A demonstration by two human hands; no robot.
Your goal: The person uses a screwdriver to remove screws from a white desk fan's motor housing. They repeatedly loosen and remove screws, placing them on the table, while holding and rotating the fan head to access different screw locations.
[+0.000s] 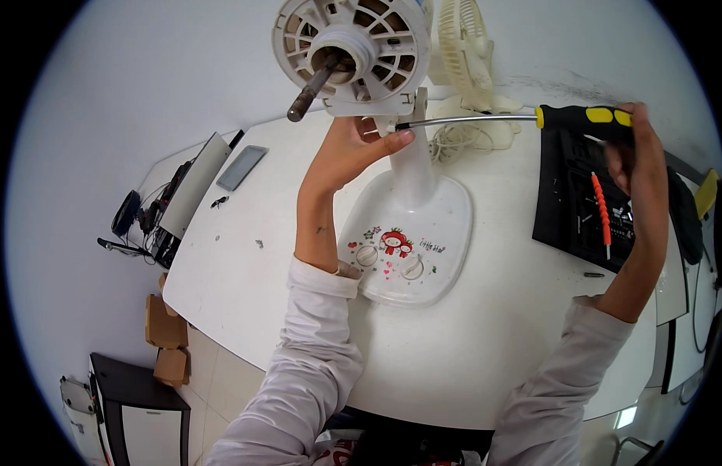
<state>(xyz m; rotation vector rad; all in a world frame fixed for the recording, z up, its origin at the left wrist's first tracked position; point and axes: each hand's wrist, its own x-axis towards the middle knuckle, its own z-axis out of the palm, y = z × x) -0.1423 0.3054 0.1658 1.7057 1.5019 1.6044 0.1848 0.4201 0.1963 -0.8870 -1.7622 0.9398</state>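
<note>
A white table fan stands in front of me, its motor housing (349, 50) uncovered, with a rusty shaft (313, 89) poking out of the centre. Its oval base (408, 233) carries red cartoon prints and two round knobs. My left hand (353, 151) is closed around the fan's neck just below the housing, the thumb lying beside a small joint there; its other fingers are partly hidden. My right hand (639, 147) grips the black and yellow handle of a long screwdriver (477, 118). The screwdriver lies nearly level, its tip at the joint by my left thumb.
A black tool case (563, 194) with an orange-red twisted bit extension (600, 210) lies at the right. Behind the fan stand a cream fan grille (463, 54) and a coiled cable (454, 144). A grey phone (243, 168) and small loose parts lie on the white table (244, 303) at left.
</note>
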